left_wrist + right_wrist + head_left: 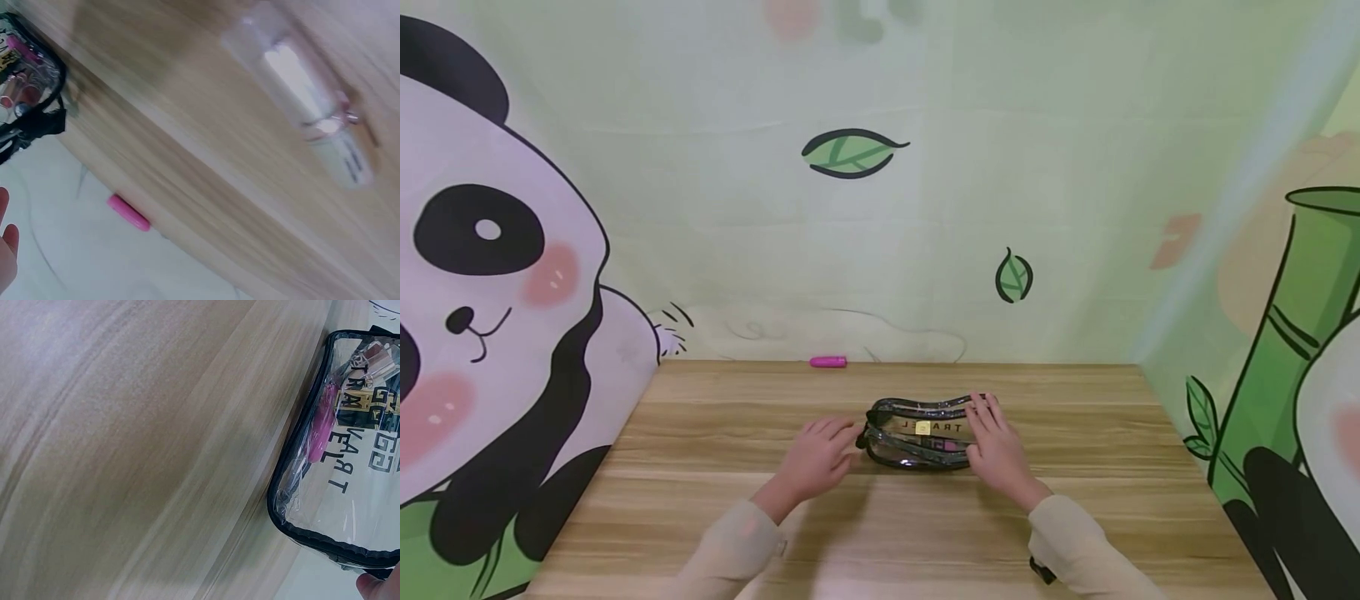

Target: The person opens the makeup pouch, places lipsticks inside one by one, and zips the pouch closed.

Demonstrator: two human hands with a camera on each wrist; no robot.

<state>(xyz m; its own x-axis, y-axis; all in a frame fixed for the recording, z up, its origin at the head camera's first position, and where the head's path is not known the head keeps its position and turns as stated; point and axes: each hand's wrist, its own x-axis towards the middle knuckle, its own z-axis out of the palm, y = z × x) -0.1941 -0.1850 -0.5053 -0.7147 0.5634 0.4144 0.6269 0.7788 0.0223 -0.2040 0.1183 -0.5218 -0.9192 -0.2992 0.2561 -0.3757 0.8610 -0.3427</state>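
A clear pouch [887,454] with black trim and TRAVEL lettering lies on the wooden table, its top parted between two rims. My left hand [820,454] is at its left end, where the fingertips pinch the black end by the zip; the exact grip is partly hidden. Across the right end, my right hand [1000,446] holds the pouch, with fingers over the far rim and thumb by the near one. Inside show a pink item [322,422], a gold-and-black piece [356,403] and several small tubes [25,94].
A pink tube [828,362] lies at the table's back edge by the wall cloth. A clear bottle [300,87] with a pale end lies on the table in the left wrist view; the head view does not show it. Printed cloth walls close the back and sides.
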